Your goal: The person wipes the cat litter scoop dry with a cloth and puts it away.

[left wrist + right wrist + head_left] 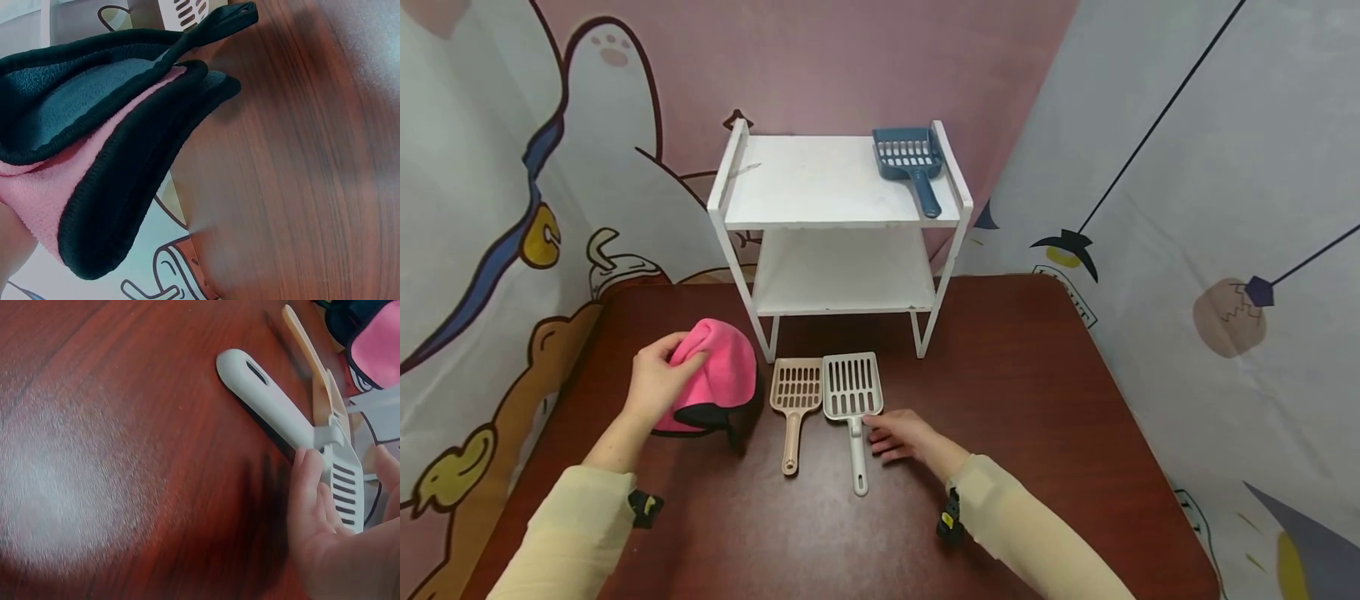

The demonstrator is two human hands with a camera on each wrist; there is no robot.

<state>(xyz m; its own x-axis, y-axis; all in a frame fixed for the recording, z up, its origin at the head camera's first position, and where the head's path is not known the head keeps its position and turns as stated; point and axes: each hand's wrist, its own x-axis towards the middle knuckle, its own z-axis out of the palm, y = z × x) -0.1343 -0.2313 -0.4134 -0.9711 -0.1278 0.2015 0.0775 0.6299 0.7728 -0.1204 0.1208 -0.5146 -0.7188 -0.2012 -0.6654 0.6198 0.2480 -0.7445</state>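
Note:
My left hand (658, 379) grips a pink cloth (726, 367) with black edging, bunched and held above the left part of the table. In the left wrist view the cloth (37, 194) hangs folded, showing a dark grey-blue underside and a black loop. My right hand (906, 437) is at the neck of a white slotted litter scoop (858, 458), which lies on the table. From the right wrist, the fingers (306, 487) appear beside the white scoop (269, 394), with the thumb apart from it. A beige litter scoop (792, 442) lies just left of the white one.
Behind the scoops stands a white two-tier shelf (812, 187). On its top tier, at the right, lies a blue litter scoop (917, 162). The dark reddish-brown table (1037, 400) extends to both sides, with cartoon-printed cloth walls (1150, 125) around it.

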